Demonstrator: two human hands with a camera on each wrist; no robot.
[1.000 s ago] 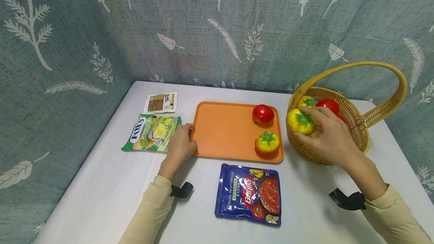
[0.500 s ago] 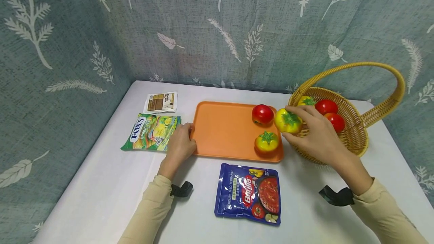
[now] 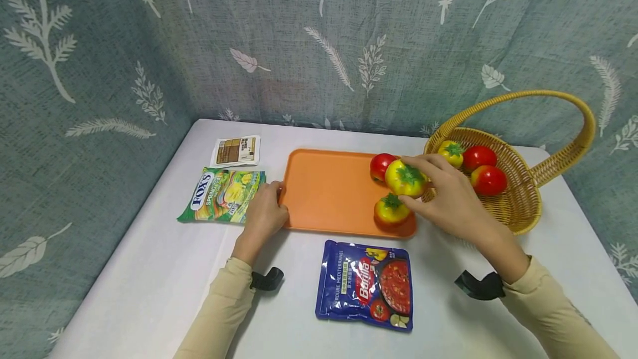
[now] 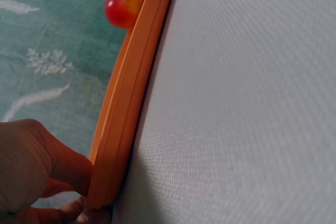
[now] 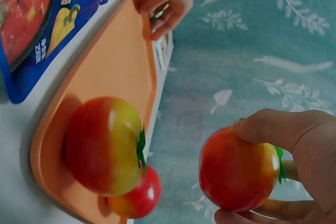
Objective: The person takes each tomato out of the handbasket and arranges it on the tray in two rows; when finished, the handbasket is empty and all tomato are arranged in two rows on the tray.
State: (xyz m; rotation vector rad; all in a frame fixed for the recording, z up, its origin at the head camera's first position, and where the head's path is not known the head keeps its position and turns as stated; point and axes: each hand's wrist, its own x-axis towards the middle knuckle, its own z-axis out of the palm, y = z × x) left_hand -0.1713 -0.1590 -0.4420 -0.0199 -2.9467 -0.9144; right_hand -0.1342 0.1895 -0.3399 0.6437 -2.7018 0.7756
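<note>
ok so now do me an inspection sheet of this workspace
Surface: white table, an orange tray lying on it.
Job's things: red tomato and red-yellow tomato on the tray; held tomato raised close by; basket at the right, with a yellow tomato and two red tomatoes visible inside.
Clutter: blue pouch in front of the tray; green bag and small packet to its left.
Hands: left hand grips the tray's left edge; right hand grips the held tomato.
Cables: nothing seen.
Surroundings: leaf-print cloth behind the table.
</note>
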